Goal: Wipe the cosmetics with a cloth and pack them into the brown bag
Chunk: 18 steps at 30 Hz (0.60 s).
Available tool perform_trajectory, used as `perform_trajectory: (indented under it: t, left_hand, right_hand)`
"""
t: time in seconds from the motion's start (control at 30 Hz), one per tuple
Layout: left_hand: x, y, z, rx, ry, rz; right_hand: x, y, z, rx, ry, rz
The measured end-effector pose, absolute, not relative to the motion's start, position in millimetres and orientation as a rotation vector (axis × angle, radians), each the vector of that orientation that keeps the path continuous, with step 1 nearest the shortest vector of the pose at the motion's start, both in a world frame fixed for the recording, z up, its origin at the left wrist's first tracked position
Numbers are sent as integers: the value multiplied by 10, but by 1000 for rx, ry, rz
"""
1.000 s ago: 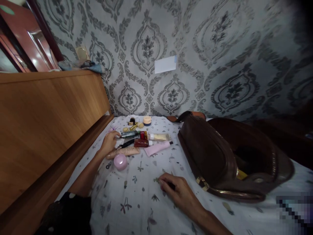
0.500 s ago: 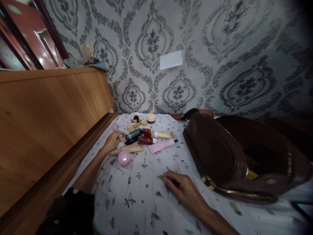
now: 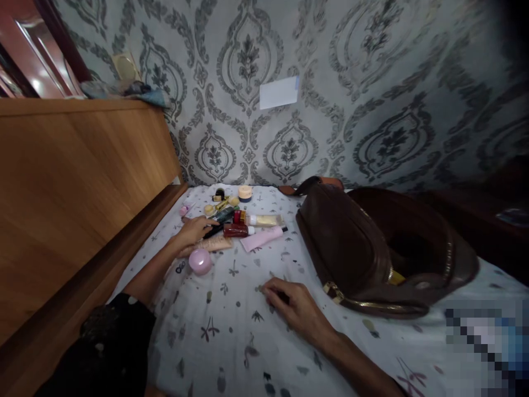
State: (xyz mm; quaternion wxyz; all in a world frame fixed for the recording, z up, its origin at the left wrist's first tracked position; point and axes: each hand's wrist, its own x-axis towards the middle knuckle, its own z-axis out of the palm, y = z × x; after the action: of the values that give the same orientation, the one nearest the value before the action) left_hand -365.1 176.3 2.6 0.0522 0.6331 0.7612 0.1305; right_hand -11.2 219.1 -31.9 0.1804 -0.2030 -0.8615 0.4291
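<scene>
My left hand [image 3: 195,229] reaches into a group of cosmetics on a patterned white sheet, its fingertips at a dark green tube [image 3: 224,214] and a black item [image 3: 213,230]. Whether it grips either is too small to tell. Just below it lie a beige tube [image 3: 217,243] and a round pink jar [image 3: 200,261]. To its right are a dark red bottle [image 3: 235,230], a pink tube [image 3: 263,239] and a cream tube [image 3: 266,220]. My right hand [image 3: 285,298] rests on the sheet with curled fingers, nothing visible in them.
A brown bag [image 3: 347,242] stands open on the right, its strap [image 3: 308,186] near the patterned wall. A wooden board [image 3: 91,182] borders the left side. Small jars, including a beige and navy one [image 3: 244,193], sit at the back.
My left hand has moved right over the cosmetics, onto the dark green tube's near end. The whole view has shifted slightly. My right hand keeps its curled pose on the sheet.
</scene>
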Motion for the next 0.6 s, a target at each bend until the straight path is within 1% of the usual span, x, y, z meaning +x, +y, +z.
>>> perform_trajectory:
  t: [0.2,0.37,0.5,0.6]
  left_hand:
    - [-3579,1738,169,1941,2440,184]
    - [-3311,1821,327,2030,2477,221]
    - [-2908,1918,425,2171,2359,261]
    - [-2558,1891,398,2281,2232,251]
  right_hand:
    - [-104,2181,-345,-559,-2438,1174]
    - [-103,2185,-323,-537,-2434,1159]
    - [-109,2169,-320,-547,-2426,1144]
    - [-109,2146,-335,-561,-2432,1131]
